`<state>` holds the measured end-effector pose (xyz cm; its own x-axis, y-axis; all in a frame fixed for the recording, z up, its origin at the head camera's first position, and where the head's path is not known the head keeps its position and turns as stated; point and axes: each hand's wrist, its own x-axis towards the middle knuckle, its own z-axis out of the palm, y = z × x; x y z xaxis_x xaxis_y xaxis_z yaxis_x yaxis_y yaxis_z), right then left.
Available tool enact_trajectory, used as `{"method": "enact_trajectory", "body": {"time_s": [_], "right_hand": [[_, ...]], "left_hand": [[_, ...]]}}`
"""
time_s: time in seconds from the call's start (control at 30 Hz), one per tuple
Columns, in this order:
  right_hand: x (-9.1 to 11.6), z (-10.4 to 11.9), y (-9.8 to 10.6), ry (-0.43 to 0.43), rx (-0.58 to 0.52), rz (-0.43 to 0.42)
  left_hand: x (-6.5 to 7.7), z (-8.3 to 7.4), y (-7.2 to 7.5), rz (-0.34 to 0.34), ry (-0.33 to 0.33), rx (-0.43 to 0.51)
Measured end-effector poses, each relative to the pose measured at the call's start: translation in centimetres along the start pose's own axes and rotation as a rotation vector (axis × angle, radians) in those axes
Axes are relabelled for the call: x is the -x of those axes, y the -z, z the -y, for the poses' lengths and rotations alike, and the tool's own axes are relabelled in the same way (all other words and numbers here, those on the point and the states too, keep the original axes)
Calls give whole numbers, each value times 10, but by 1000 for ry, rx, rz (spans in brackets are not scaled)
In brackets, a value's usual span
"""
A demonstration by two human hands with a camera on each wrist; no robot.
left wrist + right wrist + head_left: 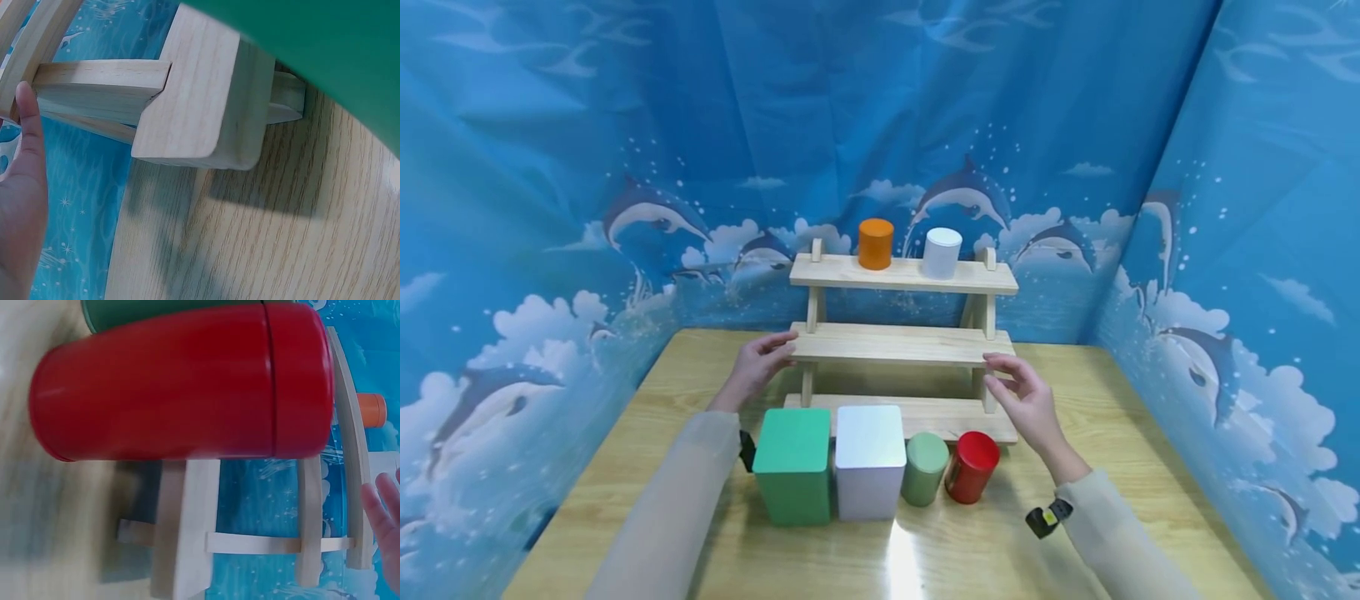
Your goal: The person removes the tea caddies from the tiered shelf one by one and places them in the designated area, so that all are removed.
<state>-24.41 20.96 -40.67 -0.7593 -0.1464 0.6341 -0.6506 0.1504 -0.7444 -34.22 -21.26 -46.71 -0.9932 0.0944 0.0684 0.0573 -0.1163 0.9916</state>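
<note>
A pale wooden three-tier stand point(902, 343) stands on the table between the two hands. At the left end of its middle shelf is my left hand point(758, 368), with fingertips at the shelf's edge; in the left wrist view a finger point(30, 119) lies against the wood. My right hand point(1024, 402) is by the right end of that shelf, fingers loosely bent and apart, nothing between them. Whether its fingertips touch the wood, I cannot tell. On the top shelf sit an orange cylinder point(876, 245) and a white cylinder point(942, 253).
In front of the stand, a green box point(793, 467), a white box point(870, 462), a light green canister point(923, 469) and a red canister point(972, 468) form a row on the wooden table point(985, 558). Blue dolphin-print curtains point(880, 100) hang behind and at both sides.
</note>
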Motion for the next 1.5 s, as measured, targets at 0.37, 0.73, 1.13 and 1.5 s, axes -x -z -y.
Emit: {"method": "enact_trajectory", "body": {"time_s": [0.37,0.73,1.13,1.5], "right_hand": [[-28,11,-8,18,79,18],[-54,21,-12,-76,191,0],[-91,10,-25,-157,135,-67],[-119,-16,-32,-243,140,-105]], "left_hand": [[-1,1,-1,-6,-12,-1],[-1,4,-3,-2,-3,-15],[0,1,1,18,-20,-11],[-2,3,2,-3,-16,16]]}}
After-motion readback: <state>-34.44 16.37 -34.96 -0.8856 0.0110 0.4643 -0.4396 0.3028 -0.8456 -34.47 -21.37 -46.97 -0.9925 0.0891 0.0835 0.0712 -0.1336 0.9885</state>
